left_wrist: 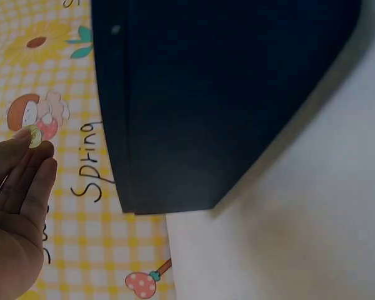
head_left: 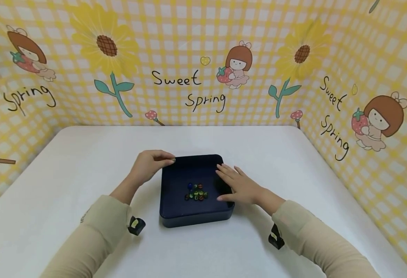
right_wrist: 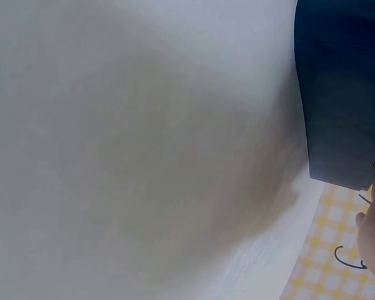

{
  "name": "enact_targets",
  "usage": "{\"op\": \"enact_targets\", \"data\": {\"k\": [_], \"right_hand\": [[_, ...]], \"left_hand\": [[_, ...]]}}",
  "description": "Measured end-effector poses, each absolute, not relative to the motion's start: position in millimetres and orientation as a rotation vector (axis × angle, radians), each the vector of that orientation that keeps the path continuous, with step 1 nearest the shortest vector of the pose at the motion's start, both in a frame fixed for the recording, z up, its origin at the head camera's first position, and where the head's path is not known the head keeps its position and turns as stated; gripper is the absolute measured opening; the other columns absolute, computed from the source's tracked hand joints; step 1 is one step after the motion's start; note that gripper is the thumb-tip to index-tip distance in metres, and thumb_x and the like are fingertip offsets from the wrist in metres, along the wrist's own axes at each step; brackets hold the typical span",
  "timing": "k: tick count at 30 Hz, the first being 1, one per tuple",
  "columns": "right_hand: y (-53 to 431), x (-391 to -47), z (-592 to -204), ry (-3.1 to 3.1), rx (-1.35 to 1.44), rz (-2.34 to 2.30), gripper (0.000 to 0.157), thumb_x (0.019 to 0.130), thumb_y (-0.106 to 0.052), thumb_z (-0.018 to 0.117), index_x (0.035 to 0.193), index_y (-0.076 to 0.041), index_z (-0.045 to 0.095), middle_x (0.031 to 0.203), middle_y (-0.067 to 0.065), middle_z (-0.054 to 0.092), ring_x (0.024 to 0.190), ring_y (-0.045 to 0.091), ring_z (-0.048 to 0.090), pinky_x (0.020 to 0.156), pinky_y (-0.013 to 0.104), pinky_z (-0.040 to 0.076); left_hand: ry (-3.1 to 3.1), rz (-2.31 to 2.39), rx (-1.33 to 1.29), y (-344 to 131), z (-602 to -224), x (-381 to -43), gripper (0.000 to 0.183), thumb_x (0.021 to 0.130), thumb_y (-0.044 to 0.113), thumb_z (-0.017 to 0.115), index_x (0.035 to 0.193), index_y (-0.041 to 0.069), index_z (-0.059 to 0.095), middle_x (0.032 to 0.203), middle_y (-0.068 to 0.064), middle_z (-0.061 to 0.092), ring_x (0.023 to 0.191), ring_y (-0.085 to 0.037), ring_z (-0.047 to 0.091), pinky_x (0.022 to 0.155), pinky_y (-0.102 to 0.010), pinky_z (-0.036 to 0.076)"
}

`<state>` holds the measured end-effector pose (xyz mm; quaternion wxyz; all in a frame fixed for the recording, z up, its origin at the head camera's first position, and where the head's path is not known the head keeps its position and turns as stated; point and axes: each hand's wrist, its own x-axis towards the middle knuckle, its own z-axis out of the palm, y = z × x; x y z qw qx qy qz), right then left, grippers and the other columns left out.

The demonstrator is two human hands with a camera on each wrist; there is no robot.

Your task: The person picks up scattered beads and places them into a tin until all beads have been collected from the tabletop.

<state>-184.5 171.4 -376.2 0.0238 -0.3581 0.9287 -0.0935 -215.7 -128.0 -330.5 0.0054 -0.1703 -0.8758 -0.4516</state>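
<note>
A dark blue square box (head_left: 196, 218), its top uncovered, stands on the table. Several glass marbles (head_left: 196, 193) lie grouped on its floor, one plain blue, others with green, yellow or red swirls. The left hand (head_left: 148, 164) is at the box's far left corner and pinches a marble (left_wrist: 35, 136) between thumb and fingertips; in the left wrist view it looks clear with yellow-green. At the right wall is the right hand (head_left: 241, 186), fingers extended over the rim. Only part of the right hand (right_wrist: 374, 234) shows in the right wrist view, beside the box's outer side.
The box stands near the middle of a white table (head_left: 85, 154). Walls of yellow checked cloth (head_left: 175, 46), printed with flowers and cartoon figures, rise behind and at both sides. A small black device (head_left: 136, 225) hangs at the left wrist, another black device (head_left: 276, 237) at the right.
</note>
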Motion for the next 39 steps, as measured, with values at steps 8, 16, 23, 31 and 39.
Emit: {"op": "enact_targets", "data": {"k": [8, 16, 23, 31, 39], "right_hand": [[172.4, -186.8, -372.1, 2.891, -1.119, -0.280, 0.089, 0.077, -0.067, 0.034, 0.139, -0.006, 0.014, 0.144, 0.008, 0.006, 0.130, 0.020, 0.002, 0.102, 0.044, 0.001], [173.5, -188.3, -368.3, 2.885, -1.108, -0.279, 0.089, 0.077, -0.067, 0.035, 0.139, -0.006, 0.014, 0.144, 0.009, 0.007, 0.130, 0.018, 0.000, 0.102, 0.041, -0.002], [173.3, -189.3, -370.7, 2.888, -1.121, -0.277, 0.090, 0.076, -0.068, 0.034, 0.138, -0.006, 0.015, 0.144, 0.009, 0.007, 0.130, 0.017, 0.000, 0.102, 0.041, -0.002], [172.9, -186.6, -373.4, 2.881, -1.118, -0.300, 0.089, 0.077, -0.067, 0.035, 0.138, -0.006, 0.016, 0.143, 0.009, 0.008, 0.130, 0.018, 0.001, 0.102, 0.042, -0.001], [173.1, -185.9, -377.2, 2.882, -1.123, -0.297, 0.089, 0.077, -0.068, 0.034, 0.138, -0.006, 0.016, 0.143, 0.010, 0.008, 0.130, 0.018, 0.002, 0.101, 0.044, 0.002]], "left_hand": [[-2.797, -1.291, -0.757, -109.7, -337.2, -214.8, 0.016, 0.079, 0.016, 0.062, 0.091, 0.008, 0.068, 0.088, -0.002, 0.064, 0.081, -0.014, 0.059, 0.070, -0.030, 0.048], [-2.905, -1.090, -0.938, -97.2, -345.0, -217.4, 0.011, 0.079, 0.008, 0.062, 0.088, 0.005, 0.068, 0.083, 0.000, 0.064, 0.075, -0.012, 0.059, 0.064, -0.026, 0.048], [-2.997, -0.813, -1.015, -87.0, -355.3, -219.2, 0.009, 0.077, 0.004, 0.063, 0.084, 0.007, 0.068, 0.080, 0.000, 0.063, 0.072, -0.010, 0.057, 0.061, -0.023, 0.046], [-3.055, -0.602, -1.052, -78.8, -366.0, -216.7, 0.009, 0.075, 0.002, 0.064, 0.080, 0.008, 0.068, 0.081, -0.002, 0.063, 0.070, -0.011, 0.055, 0.060, -0.024, 0.046], [-3.083, -0.523, -1.063, -75.1, -370.3, -212.7, 0.011, 0.075, 0.002, 0.064, 0.083, 0.008, 0.068, 0.086, -0.003, 0.063, 0.076, -0.013, 0.057, 0.064, -0.027, 0.047]]}}
